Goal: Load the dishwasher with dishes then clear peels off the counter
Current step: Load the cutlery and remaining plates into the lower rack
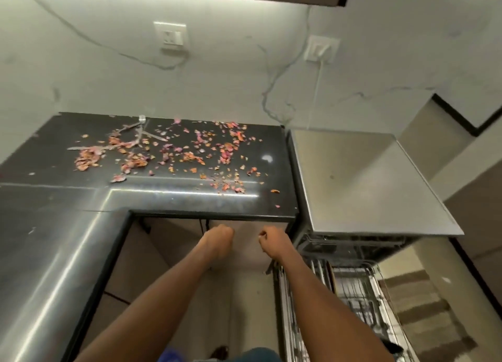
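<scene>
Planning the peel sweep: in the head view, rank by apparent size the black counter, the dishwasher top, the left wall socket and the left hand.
1. black counter
2. dishwasher top
3. left hand and left wall socket: look alike, hand nearer the camera, so unranked.

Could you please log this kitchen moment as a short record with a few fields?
counter: black counter, glossy
peels: pink-orange peels scattered over the back part, none gathered
knife: knife lying among the peels
dishwasher: dishwasher open at right, rack pulled out
left hand: left hand curled, empty, below the counter edge
right hand: right hand curled, empty
</scene>
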`<state>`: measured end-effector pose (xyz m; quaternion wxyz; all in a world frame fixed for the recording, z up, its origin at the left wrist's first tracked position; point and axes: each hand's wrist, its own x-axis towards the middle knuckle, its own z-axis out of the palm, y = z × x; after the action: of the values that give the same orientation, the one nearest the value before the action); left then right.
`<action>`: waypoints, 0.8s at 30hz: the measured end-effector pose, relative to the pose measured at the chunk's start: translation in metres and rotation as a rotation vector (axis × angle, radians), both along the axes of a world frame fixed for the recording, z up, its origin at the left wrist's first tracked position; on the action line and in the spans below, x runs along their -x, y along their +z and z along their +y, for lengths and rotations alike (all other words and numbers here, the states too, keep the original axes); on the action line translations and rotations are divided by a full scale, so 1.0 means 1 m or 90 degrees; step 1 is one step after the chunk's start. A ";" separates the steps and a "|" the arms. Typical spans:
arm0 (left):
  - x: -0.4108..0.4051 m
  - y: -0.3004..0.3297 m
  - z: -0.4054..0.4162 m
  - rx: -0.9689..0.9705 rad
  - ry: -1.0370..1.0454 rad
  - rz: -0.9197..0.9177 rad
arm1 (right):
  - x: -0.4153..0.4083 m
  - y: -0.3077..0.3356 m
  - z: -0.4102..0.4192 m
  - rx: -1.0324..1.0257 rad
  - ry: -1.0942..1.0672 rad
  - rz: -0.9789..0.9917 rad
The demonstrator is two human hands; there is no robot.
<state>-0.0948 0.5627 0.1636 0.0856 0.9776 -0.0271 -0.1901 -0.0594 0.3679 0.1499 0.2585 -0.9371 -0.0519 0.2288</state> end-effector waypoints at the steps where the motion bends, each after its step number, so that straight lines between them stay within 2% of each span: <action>1: 0.005 -0.001 0.009 0.002 0.030 0.006 | -0.004 0.003 0.012 0.006 0.033 -0.003; 13: 0.050 -0.015 0.081 0.031 0.245 0.022 | 0.007 -0.017 0.109 0.024 0.230 0.018; 18: 0.022 -0.014 0.133 0.022 0.275 -0.006 | -0.021 -0.014 0.161 0.033 0.280 -0.023; 24: -0.029 -0.015 0.198 0.080 0.312 -0.064 | -0.064 -0.001 0.216 0.043 0.291 -0.058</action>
<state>-0.0655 0.7611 0.1486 0.1882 0.9560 0.1944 -0.1132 0.0048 0.5836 0.1484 0.1660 -0.9183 -0.2668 0.2406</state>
